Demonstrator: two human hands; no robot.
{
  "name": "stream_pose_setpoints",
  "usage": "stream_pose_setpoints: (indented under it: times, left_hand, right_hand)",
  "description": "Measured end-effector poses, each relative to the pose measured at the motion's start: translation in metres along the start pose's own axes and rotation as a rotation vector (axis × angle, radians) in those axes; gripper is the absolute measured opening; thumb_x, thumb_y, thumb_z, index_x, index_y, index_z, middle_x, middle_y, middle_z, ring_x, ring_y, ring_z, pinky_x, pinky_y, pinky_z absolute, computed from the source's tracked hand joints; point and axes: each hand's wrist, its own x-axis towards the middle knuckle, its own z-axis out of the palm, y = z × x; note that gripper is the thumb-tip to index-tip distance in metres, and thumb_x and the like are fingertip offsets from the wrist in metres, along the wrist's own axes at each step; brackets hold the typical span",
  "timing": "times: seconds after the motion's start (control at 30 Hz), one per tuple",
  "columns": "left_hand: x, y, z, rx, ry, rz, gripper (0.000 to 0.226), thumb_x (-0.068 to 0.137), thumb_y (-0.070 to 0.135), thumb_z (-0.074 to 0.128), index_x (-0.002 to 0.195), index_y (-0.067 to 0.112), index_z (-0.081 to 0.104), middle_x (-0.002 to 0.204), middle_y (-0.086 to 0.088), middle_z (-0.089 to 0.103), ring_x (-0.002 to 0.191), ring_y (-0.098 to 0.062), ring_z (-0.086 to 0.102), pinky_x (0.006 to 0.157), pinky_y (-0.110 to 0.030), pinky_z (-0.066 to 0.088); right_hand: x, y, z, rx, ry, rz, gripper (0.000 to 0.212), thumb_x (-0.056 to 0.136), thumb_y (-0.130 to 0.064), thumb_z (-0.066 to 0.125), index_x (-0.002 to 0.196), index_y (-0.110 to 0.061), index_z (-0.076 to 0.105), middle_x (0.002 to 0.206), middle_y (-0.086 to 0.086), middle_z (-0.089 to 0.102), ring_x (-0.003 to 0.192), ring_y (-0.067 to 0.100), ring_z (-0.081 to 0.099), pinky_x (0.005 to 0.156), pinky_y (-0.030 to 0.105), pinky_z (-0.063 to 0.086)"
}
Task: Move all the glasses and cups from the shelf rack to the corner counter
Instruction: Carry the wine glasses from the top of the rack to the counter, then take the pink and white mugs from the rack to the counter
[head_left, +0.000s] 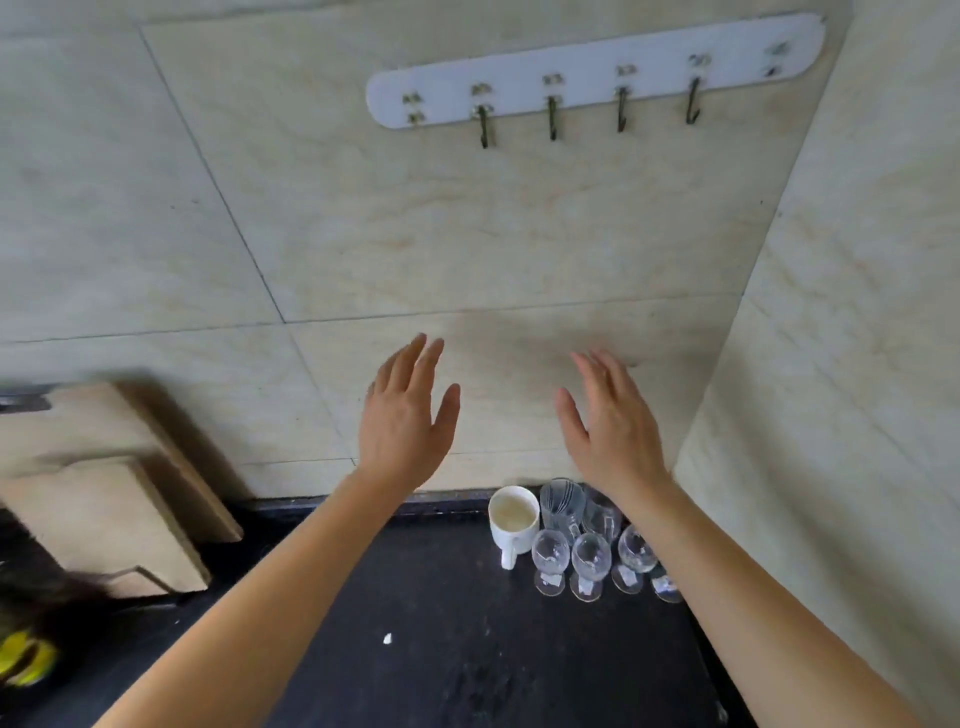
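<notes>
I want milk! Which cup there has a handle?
The white mug, leftmost in the group; the others are clear glasses without handles.

The black desk (415, 597) carries a white mug (514, 519) near its back right corner; a striped glass (561, 501) stands just beside it; stemmed glasses (589, 561) line up in front; wooden boards (104, 519) lean at the left; a white scrap (387, 638) lies mid-desk.

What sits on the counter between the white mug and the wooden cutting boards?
Nothing in the head view: only bare black countertop separates the white ceramic mug from the leaning wooden cutting boards, with the left forearm passing above it.
</notes>
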Motion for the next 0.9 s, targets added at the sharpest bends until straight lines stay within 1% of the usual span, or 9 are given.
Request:
stream_pose_setpoints:
  times: [0.07,0.13,0.23,0.37,0.5,0.6,0.67,0.77,0.9]
  left_hand:
    - [-0.005,-0.008,-0.034,0.134,0.066,-0.021,0.053,0.101,0.037,0.048,0.147,0.013,0.043,0.154,-0.013,0.041,0.140,-0.035,0.038,0.112,-0.050,0.031]
    - [-0.025,-0.020,-0.063,0.246,0.062,-0.080,0.055,0.102,0.042,0.041,0.150,0.015,0.038,0.159,-0.013,0.032,0.146,-0.034,0.028,0.117,-0.053,0.023]
    - [-0.082,-0.042,-0.104,0.371,0.028,-0.240,0.059,0.102,0.044,0.039,0.154,0.017,0.029,0.164,-0.013,0.019,0.150,-0.034,0.015,0.119,-0.056,0.015]
    - [-0.163,-0.067,-0.167,0.520,0.020,-0.450,0.064,0.100,0.047,0.037,0.155,0.016,0.026,0.164,-0.014,0.015,0.151,-0.035,0.011,0.119,-0.059,0.013]
    - [-0.235,-0.081,-0.248,0.694,0.065,-0.601,0.068,0.098,0.052,0.036,0.155,0.015,0.027,0.164,-0.017,0.013,0.151,-0.037,0.009,0.118,-0.061,0.011]
    - [-0.294,-0.086,-0.316,0.802,0.129,-0.697,0.070,0.097,0.054,0.036,0.156,0.017,0.026,0.165,-0.017,0.010,0.151,-0.037,0.006,0.118,-0.063,0.009]
    - [-0.333,-0.091,-0.362,0.851,0.181,-0.743,0.070,0.096,0.054,0.036,0.156,0.019,0.026,0.165,-0.016,0.009,0.151,-0.038,0.006,0.117,-0.064,0.009]
    - [-0.408,-0.096,-0.439,0.928,0.245,-0.834,0.071,0.095,0.057,0.035,0.157,0.024,0.023,0.166,-0.014,0.002,0.152,-0.037,0.001,0.117,-0.063,0.005]
    - [-0.525,-0.096,-0.541,0.977,0.334,-0.964,0.072,0.094,0.058,0.033,0.157,0.023,0.022,0.166,-0.014,0.002,0.151,-0.038,0.002,0.115,-0.066,0.008]
  right_hand:
    - [0.012,-0.023,-0.002,-0.028,0.066,-0.126,0.052,0.103,-0.037,0.043,0.147,-0.009,0.045,0.154,0.019,0.039,0.135,0.036,0.045,0.107,0.047,0.042]
    - [0.013,-0.044,0.008,-0.031,0.068,-0.212,0.055,0.103,-0.041,0.042,0.149,-0.011,0.043,0.160,0.021,0.030,0.142,0.039,0.037,0.112,0.049,0.035]
    - [-0.004,-0.088,0.040,0.057,-0.032,-0.316,0.059,0.103,-0.044,0.040,0.154,-0.014,0.037,0.165,0.020,0.018,0.149,0.043,0.024,0.118,0.054,0.026]
    - [-0.040,-0.167,0.080,0.196,-0.161,-0.503,0.063,0.103,-0.046,0.041,0.157,-0.016,0.030,0.167,0.019,0.012,0.151,0.044,0.016,0.120,0.058,0.019]
    - [-0.078,-0.268,0.087,0.295,-0.221,-0.719,0.069,0.101,-0.050,0.042,0.160,-0.018,0.023,0.168,0.018,0.006,0.153,0.043,0.009,0.122,0.058,0.012]
    - [-0.112,-0.348,0.076,0.356,-0.230,-0.859,0.069,0.100,-0.052,0.042,0.159,-0.017,0.028,0.167,0.020,0.010,0.152,0.045,0.010,0.121,0.060,0.011]
    - [-0.137,-0.399,0.067,0.376,-0.211,-0.927,0.071,0.100,-0.057,0.039,0.159,-0.019,0.028,0.167,0.019,0.011,0.152,0.045,0.011,0.122,0.059,0.007]
    - [-0.191,-0.485,0.053,0.419,-0.205,-1.017,0.074,0.099,-0.061,0.037,0.161,-0.024,0.020,0.168,0.016,0.006,0.153,0.043,0.004,0.123,0.058,0.004]
    - [-0.285,-0.606,0.033,0.537,-0.205,-1.118,0.075,0.099,-0.059,0.040,0.161,-0.024,0.018,0.169,0.016,0.005,0.154,0.041,0.002,0.123,0.056,-0.001]
